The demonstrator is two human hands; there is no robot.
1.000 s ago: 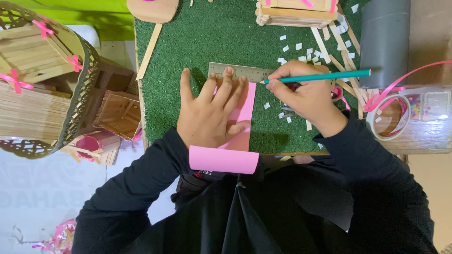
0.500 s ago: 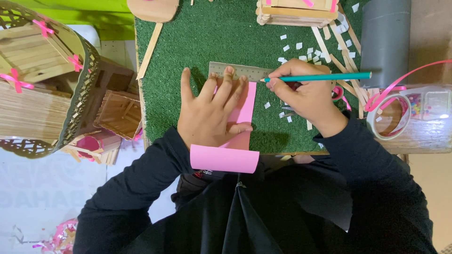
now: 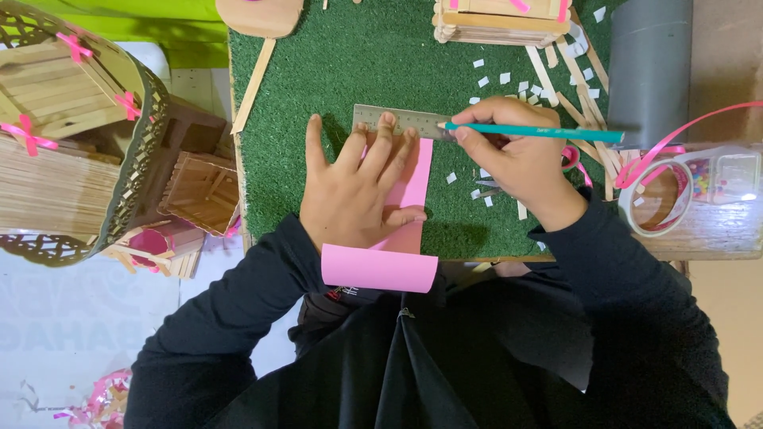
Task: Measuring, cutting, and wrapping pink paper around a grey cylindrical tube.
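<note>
left hand (image 3: pixel 358 191): laid flat, fingers spread, on pink paper (image 3: pixel 409 191) and metal ruler (image 3: pixel 401 121) | right hand (image 3: pixel 509 155): grip clamped on teal pencil (image 3: pixel 532 132), tip held at ruler edge

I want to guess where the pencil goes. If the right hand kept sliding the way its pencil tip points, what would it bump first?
Probably the left hand: the right hand aims its teal pencil leftward along the metal ruler, and the left fingertips pressing that ruler come first.

Ruler (image 3: pixel 401 121) lies across paper (image 3: pixel 409 191) on the mat (image 3: pixel 358 63), baskets (image 3: pixel 71 135) left.
</note>
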